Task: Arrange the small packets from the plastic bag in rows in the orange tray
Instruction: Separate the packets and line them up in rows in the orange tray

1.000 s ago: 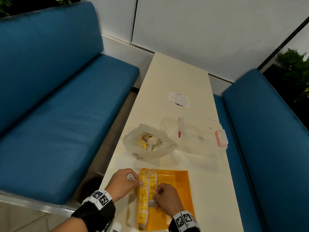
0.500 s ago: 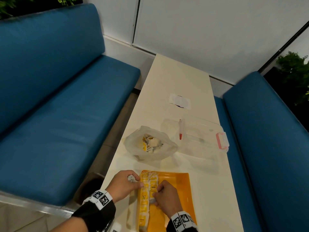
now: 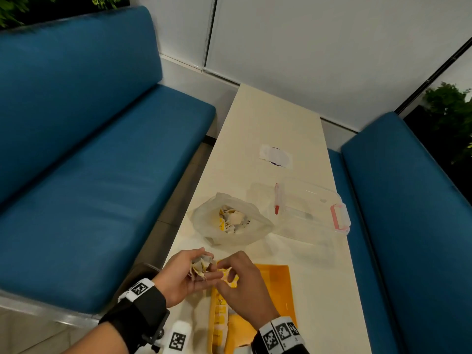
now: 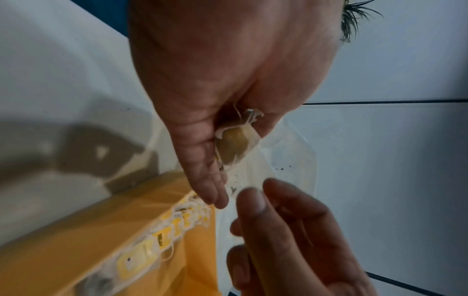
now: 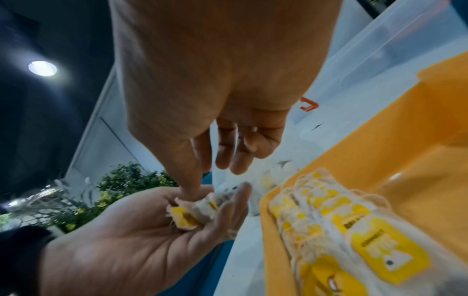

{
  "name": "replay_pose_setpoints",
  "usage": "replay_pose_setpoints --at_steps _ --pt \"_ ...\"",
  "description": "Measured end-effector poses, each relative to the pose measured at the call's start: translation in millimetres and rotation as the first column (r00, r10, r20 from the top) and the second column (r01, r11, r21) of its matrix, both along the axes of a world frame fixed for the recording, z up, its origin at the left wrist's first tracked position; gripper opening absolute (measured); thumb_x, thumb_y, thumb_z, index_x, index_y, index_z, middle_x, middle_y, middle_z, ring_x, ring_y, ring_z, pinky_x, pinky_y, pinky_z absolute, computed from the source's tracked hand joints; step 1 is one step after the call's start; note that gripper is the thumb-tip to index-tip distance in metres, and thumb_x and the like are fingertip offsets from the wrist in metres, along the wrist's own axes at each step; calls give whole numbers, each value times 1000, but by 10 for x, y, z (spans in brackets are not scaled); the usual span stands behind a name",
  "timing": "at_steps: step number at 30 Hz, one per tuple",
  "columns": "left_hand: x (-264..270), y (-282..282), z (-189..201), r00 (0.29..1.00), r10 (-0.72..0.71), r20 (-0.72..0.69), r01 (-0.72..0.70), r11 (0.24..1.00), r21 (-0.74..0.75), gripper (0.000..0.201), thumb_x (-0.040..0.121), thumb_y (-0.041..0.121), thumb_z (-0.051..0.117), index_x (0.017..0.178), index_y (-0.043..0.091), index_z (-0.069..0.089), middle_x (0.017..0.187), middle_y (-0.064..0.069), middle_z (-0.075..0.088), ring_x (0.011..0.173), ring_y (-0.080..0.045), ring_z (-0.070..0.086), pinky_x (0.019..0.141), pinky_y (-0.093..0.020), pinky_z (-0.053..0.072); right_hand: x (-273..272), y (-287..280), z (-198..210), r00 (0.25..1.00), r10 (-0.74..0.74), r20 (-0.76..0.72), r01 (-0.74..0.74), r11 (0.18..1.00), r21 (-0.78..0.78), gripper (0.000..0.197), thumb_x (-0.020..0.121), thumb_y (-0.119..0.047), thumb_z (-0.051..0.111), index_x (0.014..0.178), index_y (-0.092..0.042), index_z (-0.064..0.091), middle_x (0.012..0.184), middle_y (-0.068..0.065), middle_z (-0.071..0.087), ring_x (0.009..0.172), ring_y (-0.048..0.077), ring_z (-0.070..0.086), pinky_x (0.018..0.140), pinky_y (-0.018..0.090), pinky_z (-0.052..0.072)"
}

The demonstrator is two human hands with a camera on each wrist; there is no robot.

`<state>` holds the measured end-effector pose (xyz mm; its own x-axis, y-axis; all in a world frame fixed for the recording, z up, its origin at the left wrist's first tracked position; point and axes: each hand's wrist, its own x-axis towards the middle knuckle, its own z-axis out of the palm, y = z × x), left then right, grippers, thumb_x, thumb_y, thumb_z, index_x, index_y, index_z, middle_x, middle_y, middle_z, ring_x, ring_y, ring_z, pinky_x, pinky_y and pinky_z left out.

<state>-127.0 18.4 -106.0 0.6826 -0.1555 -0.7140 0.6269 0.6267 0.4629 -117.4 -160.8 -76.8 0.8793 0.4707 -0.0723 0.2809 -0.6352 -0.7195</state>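
Observation:
My left hand (image 3: 178,277) is turned palm up just left of the orange tray (image 3: 275,290) and cups a small bunch of yellow-and-white packets (image 3: 200,268). The right hand (image 3: 242,290) hovers over the tray's far left corner with its fingers loosely curled. In the right wrist view one fingertip (image 5: 188,188) touches the bunch (image 5: 187,214), and no pinch shows. Packets lie in rows (image 5: 341,220) along the tray's left side (image 3: 219,310). The plastic bag (image 3: 229,221), open with more packets inside, sits beyond the tray.
A clear plastic container (image 3: 311,208) with a pink latch (image 3: 339,217) stands right of the bag. A white paper (image 3: 275,155) lies farther up the narrow cream table (image 3: 268,118). Blue benches (image 3: 102,175) flank the table on both sides.
Both hands have lifted off the rows in the tray. The left hand has turned palm up with a bunch of packets, and the right hand has moved up to that bunch.

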Motion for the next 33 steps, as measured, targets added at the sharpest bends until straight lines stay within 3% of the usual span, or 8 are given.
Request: replay_pose_setpoints --at_steps 4,9,13,18,22,25,30,33 --pt "8 -37 38 1000 19 19 -18 998 -57 38 107 28 45 128 -1 57 90 -24 71 78 -39 75 78 -45 58 -40 140 7 998 62 12 -62 997 38 25 81 -23 70 105 -25 66 102 -15 48 90 -3 58 78 13 49" --pt "-4 -68 90 1000 9 4 -9 994 -111 35 107 31 45 121 3 60 91 -23 69 79 -38 74 60 -38 60 -27 167 -26 999 1 44 -5 996 87 8 88 -20 68 95 -21 72 93 -15 51 87 -3 57 75 7 44" --pt "0 -50 73 1000 -1 20 3 996 -84 31 103 27 51 123 5 62 105 -26 71 96 -39 71 77 -49 63 21 123 36 998 -69 16 66 990 124 11 87 -19 67 84 -29 66 85 -12 61 78 6 61 67 11 45" --pt "-10 -16 34 994 17 105 -24 998 62 32 101 12 46 113 13 76 111 -19 66 95 -38 70 92 -54 58 132 25 215 975 -167 -149 184 977 108 15 92 -15 66 86 -29 65 78 -5 69 65 11 68 61 20 53" --pt "-21 -11 82 983 -89 159 59 981 187 28 95 8 53 109 14 77 99 -12 72 84 -24 66 65 -32 53 239 -63 294 965 -186 -187 211 970 119 19 93 -10 64 88 -27 68 89 -1 68 63 14 67 63 23 54" --pt "-22 -27 77 950 -205 234 133 948 289 18 94 10 63 106 15 75 87 -4 69 75 -15 58 60 -28 44 251 -75 327 958 -211 -192 235 965 115 21 91 -9 65 93 -30 67 82 -2 67 68 18 68 64 26 56" --pt "-23 -73 40 861 -315 399 33 818 574 9 83 15 82 89 19 76 83 6 70 72 -8 59 60 -20 45 223 -71 340 928 -305 -215 341 927 159 18 87 1 59 86 -17 59 79 9 62 56 23 69 50 21 47" --pt "-34 -137 43 767 -435 472 -38 703 710 17 76 24 89 87 25 76 92 7 74 87 -5 67 74 -18 51 220 -76 311 913 -317 -256 357 925 128 16 85 1 58 83 -13 65 72 10 68 57 21 69 52 24 49"
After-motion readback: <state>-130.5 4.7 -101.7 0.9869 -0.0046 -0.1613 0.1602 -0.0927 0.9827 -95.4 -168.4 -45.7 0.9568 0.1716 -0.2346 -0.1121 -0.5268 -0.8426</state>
